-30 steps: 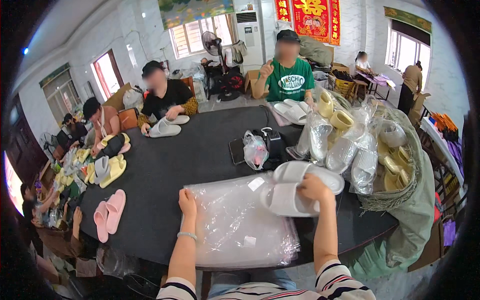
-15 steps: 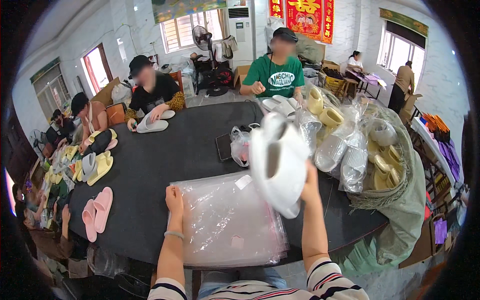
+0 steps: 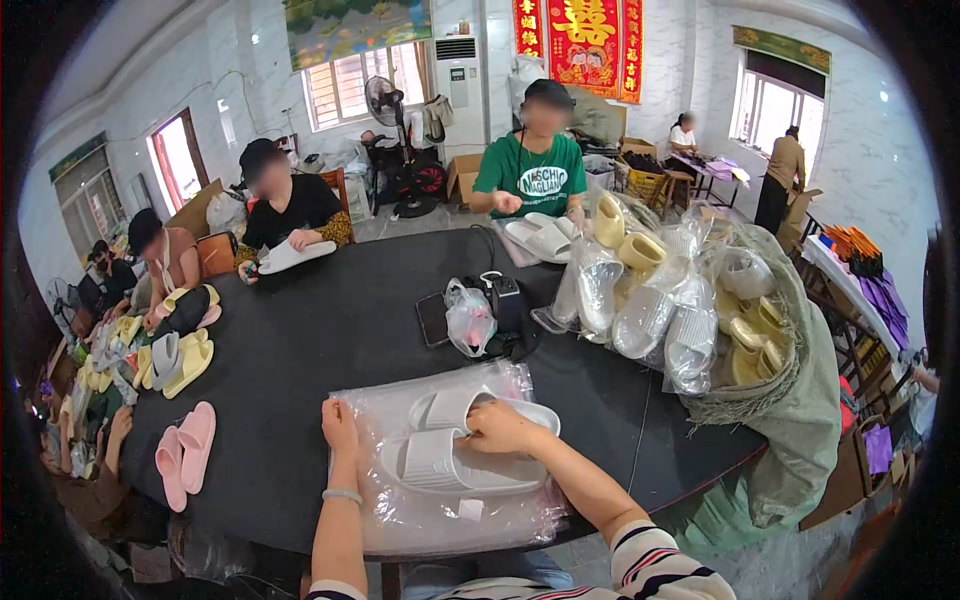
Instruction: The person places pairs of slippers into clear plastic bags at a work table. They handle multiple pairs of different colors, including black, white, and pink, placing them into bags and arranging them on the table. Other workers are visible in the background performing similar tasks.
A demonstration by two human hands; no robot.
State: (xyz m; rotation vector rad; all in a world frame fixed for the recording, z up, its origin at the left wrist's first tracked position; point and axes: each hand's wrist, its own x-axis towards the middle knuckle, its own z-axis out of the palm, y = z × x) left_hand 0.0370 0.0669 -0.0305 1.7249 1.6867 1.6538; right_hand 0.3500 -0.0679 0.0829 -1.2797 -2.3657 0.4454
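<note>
A pair of light grey slippers lies side by side on a stack of clear plastic bags at the near edge of the table. My right hand is closed around the slippers at their middle, its fingertips partly hidden between the two. At the stack's far left corner, my left hand has its fingers curled on the edge of a plastic bag. Whether any film covers the slippers, I cannot tell.
A woven sack at the right holds several bagged slippers. Pink slippers lie at the left, beyond them yellow ones. A phone and a small bag sit mid-table. Several people work around the table.
My right hand has brought the slippers down from the air onto the bags, moving left. My left hand stays at the bag edge. A co-worker across the table has turned a slipper over.
</note>
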